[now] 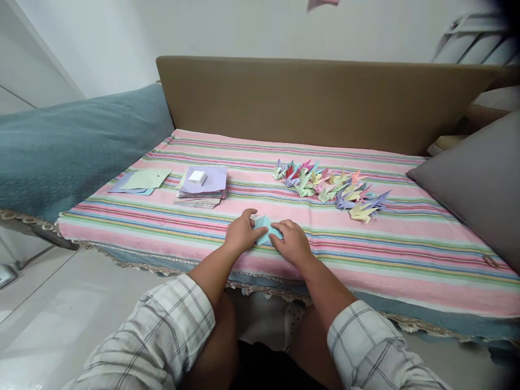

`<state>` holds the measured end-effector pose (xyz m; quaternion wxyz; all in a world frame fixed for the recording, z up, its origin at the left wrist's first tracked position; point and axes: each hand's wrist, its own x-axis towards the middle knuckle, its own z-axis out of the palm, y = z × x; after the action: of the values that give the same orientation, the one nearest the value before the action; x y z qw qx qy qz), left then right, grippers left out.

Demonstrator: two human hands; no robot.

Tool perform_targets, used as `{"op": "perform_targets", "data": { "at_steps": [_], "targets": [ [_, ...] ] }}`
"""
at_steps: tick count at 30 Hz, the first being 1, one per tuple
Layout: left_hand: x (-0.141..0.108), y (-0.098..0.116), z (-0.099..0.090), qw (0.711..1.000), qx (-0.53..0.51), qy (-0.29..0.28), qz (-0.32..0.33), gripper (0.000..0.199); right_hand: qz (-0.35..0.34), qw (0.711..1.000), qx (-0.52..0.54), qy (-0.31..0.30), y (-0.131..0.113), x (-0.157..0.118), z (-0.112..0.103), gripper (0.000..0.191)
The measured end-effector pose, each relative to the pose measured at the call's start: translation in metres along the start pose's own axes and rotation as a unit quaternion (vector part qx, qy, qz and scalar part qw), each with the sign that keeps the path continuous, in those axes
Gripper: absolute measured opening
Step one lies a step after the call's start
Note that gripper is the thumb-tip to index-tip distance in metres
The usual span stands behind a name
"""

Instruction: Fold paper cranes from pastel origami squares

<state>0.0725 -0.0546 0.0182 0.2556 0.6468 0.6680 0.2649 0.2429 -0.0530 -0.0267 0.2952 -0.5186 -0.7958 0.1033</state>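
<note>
One piece of light-blue paper point(263, 223), small, creased and partly folded, lies between the hands on the striped cloth point(170, 227). Its side edges are covered by fingers; the exact fold is hard to make out. Both forearms point(213, 271) converge forward, their checked sleeves point(174, 314) cut off below. The left hand point(240, 233) pinches the left side; the right hand point(293, 241) sets thumb and fingertips at the right. Paper cranes point(325, 187) lie beyond, rightward.
</note>
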Motion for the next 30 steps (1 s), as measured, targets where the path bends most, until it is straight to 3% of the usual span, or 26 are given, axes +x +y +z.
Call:
{"op": "perform_targets", "data": {
  "at_steps": [4, 8, 13, 17, 23, 27, 30],
  "targets": [
    [0.001, 0.005, 0.002, 0.998, 0.035, 0.045, 0.011, 0.047, 0.000, 1.000, 0.002, 0.010, 0.000, -0.001, 0.002, 0.031],
    [0.001, 0.009, 0.006, 0.998, -0.013, 0.066, 0.017, 0.044, -0.007, 1.000, -0.001, 0.022, 0.000, -0.002, 0.003, 0.030],
    [-0.001, 0.009, 0.011, 0.983, -0.175, 0.033, 0.048, 0.042, -0.009, 1.000, 0.007, 0.015, 0.001, -0.003, 0.001, 0.031],
    [-0.007, 0.005, 0.009, 0.977, -0.206, 0.012, 0.062, 0.032, -0.015, 0.999, 0.012, 0.025, 0.000, -0.005, -0.001, 0.028],
    [-0.015, 0.001, 0.001, 0.983, -0.166, -0.021, 0.068, 0.037, -0.046, 0.999, 0.003, 0.021, -0.003, -0.001, -0.002, 0.026],
    [-0.017, 0.002, -0.004, 0.997, -0.008, -0.036, 0.068, 0.050, -0.060, 0.998, -0.001, 0.013, -0.001, 0.002, -0.003, 0.026],
    [-0.017, 0.003, -0.005, 0.991, 0.097, -0.034, 0.085, 0.047, -0.043, 0.999, -0.021, 0.006, 0.000, 0.001, -0.003, 0.026]
  ]
}}
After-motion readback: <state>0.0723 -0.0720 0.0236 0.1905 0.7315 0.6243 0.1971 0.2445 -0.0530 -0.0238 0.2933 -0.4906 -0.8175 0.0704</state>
